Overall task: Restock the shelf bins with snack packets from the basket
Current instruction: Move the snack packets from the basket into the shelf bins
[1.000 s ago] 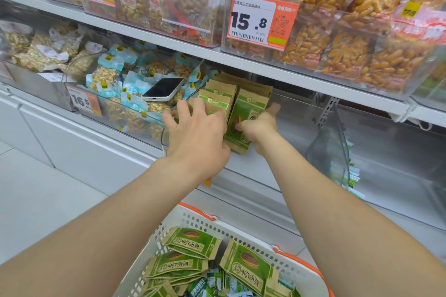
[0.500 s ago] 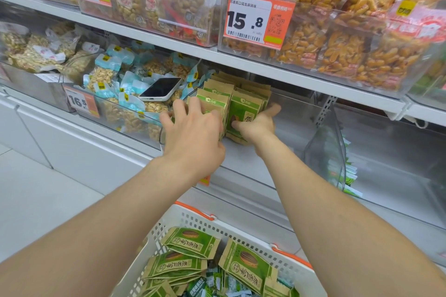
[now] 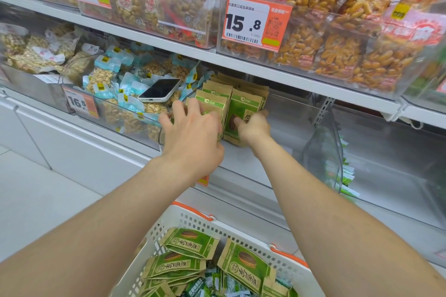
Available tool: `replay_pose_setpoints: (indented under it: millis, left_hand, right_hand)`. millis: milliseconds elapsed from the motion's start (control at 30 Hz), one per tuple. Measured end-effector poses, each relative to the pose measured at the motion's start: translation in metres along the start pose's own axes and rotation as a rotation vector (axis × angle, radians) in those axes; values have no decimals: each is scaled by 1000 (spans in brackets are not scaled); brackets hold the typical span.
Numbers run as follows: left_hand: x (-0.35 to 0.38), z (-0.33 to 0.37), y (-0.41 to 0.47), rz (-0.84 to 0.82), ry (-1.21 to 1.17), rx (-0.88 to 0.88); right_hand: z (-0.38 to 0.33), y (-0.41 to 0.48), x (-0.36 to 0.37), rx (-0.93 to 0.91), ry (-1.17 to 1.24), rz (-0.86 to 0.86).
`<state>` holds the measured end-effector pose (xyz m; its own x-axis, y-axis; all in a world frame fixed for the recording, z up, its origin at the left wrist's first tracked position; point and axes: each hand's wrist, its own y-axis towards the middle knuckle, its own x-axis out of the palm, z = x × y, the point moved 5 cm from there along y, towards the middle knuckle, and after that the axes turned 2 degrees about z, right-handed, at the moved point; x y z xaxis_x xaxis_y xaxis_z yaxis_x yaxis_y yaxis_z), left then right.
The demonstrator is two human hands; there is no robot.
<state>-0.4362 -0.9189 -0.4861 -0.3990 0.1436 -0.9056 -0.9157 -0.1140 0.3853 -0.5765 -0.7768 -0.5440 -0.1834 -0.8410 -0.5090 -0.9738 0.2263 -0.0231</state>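
In the head view, the left hand [image 3: 193, 137] reaches into the clear bin [image 3: 321, 152] on the middle shelf, its grip apart, with spread fingers pressing the left row of upright packets [image 3: 243, 108]. At 3 o'clock of it, touching the right row, the right hand [image 3: 253, 128] has its grip clamped on the front packet, thumb on the green face. The rows stand at the bin's left end. A phone [image 3: 160, 90] lies on peanut bags at 10 o'clock of the left hand. At 6 o'clock in the view, the white basket [image 3: 193, 222] holds loose packets [image 3: 246, 265] lying flat. A price tag [image 3: 251, 21] reading 15.8 hangs at 12 o'clock.
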Motion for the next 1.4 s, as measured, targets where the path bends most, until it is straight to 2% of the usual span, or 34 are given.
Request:
replay_pose_setpoints:
  millis: [133, 400, 700, 833, 967, 1033, 1100, 1167, 1267, 1333, 1400]
  left_hand:
    - [0, 0, 0, -3, -11, 3]
    - [0, 1, 0, -1, -5, 16]
    - [-3, 2, 0, 22, -2, 3]
    - [-11, 3, -3, 111, -36, 12]
    - [-28, 4, -8, 241, -130, 32]
    - [-38, 7, -14, 313, -147, 41]
    - [-51, 10, -22, 382, -148, 64]
    - [-59, 16, -31, 353, -200, 110]
    - [-61, 23, -49, 147, -288, 78]
    - [-54, 31, -64, -26, -259, 72]
    - [-39, 44, -78, -180, -238, 122]
  right_hand:
    - [0, -1, 1, 42, 55, -64]
    - [1, -6, -1, 74, 102, -86]
    - [3, -11, -8, 106, 95, -11]
    - [1, -23, -15, 197, 120, -40]
    - [0, -51, -35, 256, 66, -160]
    - [-7, -70, -55, 70, -174, -148]
    - [-18, -96, -72, -255, -452, -51]
    - [-24, -124, -83, -519, -567, -27]
    - [-29, -166, -99, -742, -631, -93]
    - [-23, -189, -107, -791, -763, -252]
    - [-5, -207, -108, -750, -941, -489]
